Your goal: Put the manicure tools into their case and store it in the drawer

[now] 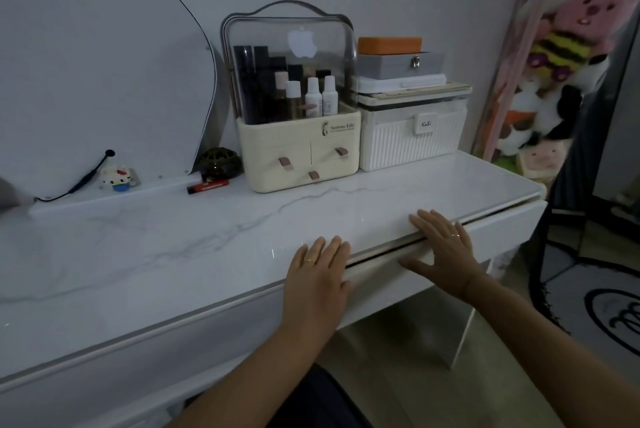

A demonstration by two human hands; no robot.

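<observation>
The white drawer [498, 230] under the right half of the marble tabletop [173, 254] shows only a thin dark gap along its top edge. My left hand [317, 275] lies flat with straight fingers on the table's front edge, just left of the drawer. My right hand [441, 244] lies flat across the drawer's top edge, fingers reaching onto the tabletop and thumb down on the drawer front. No manicure case or tools are in sight.
A cream cosmetics organiser [298, 136] with a clear lid stands at the back, a white ribbed box [412, 133] with stacked boxes [398, 63] beside it. A red marker [207, 186], a dark round holder [218, 160] and a small figurine [117, 176] sit at the back left. Plush toys [561, 56] stand at right.
</observation>
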